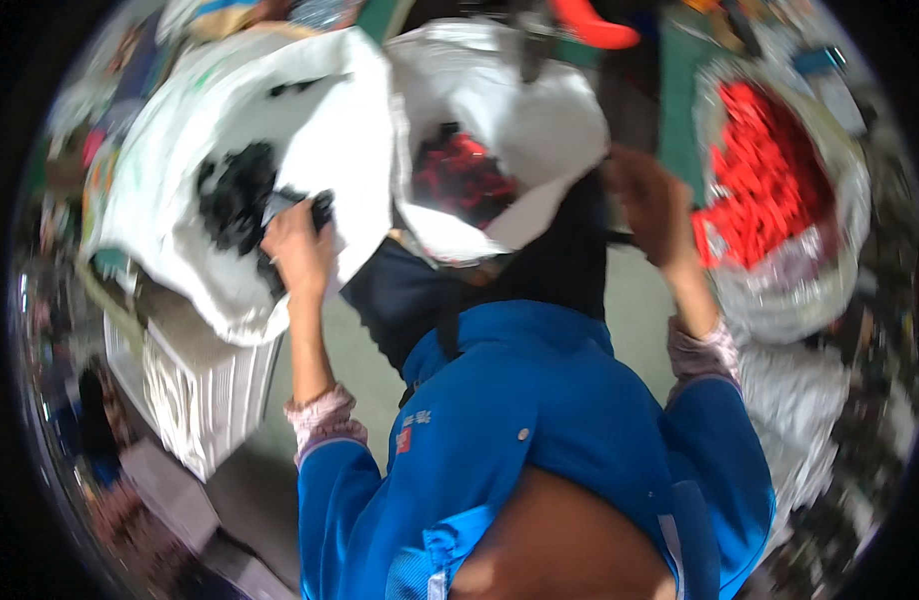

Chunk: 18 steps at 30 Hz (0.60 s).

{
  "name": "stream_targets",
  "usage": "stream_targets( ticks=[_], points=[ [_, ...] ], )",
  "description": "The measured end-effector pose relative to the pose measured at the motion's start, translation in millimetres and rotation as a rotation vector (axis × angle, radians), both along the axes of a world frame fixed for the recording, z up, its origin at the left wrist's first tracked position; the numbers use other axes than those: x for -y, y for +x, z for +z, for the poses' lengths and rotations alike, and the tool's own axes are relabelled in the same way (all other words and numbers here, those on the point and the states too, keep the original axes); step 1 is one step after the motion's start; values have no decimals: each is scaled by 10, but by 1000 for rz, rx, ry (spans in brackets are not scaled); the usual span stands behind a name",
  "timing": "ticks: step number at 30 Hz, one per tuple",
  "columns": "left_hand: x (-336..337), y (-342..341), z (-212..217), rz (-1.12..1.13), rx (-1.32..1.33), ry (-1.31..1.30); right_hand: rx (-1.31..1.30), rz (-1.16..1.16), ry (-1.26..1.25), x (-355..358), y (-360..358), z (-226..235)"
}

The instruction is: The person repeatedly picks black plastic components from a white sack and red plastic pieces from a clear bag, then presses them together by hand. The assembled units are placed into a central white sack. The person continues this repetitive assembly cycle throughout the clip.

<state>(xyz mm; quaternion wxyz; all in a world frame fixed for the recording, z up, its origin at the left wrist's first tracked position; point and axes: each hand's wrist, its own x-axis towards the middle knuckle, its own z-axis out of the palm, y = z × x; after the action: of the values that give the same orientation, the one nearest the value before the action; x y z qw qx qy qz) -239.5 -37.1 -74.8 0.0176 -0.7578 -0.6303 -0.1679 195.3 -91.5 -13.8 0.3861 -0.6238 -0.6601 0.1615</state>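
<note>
My left hand (pixel 302 250) is inside the mouth of a large white woven sack (pixel 355 110) at the left. Its fingers are closed on a small dark piece with a greyish face (pixel 283 205), too blurred to name. Below it in the sack lies a heap of small black pieces (pixel 238 195). A second white sack (pixel 555 115) in the middle holds mixed red and black pieces (pixel 465 178). Close to that sack's right rim is my right hand (pixel 652 205), its fingers smeared by motion. Whether it holds anything is not visible.
To the right stands a clear plastic bag (pixel 795 285) full of bright red pieces (pixel 770 175). A ribbed white crate (pixel 205 385) sits under the left sack. A red curved part (pixel 595 25) of a dark machine juts in at the top. White sacking (pixel 795 400) lies at the right.
</note>
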Motion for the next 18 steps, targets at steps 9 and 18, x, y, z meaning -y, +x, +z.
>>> stream_targets(
  ticks=[9, 18],
  points=[
    [-249, 133, 142, 47, 1689, -135, 471, -533, -398, 739, 787, 13],
    [-317, 1284, 447, -226, 2376, -811, 20, -389, -406, 662, 754, -183]
  ],
)
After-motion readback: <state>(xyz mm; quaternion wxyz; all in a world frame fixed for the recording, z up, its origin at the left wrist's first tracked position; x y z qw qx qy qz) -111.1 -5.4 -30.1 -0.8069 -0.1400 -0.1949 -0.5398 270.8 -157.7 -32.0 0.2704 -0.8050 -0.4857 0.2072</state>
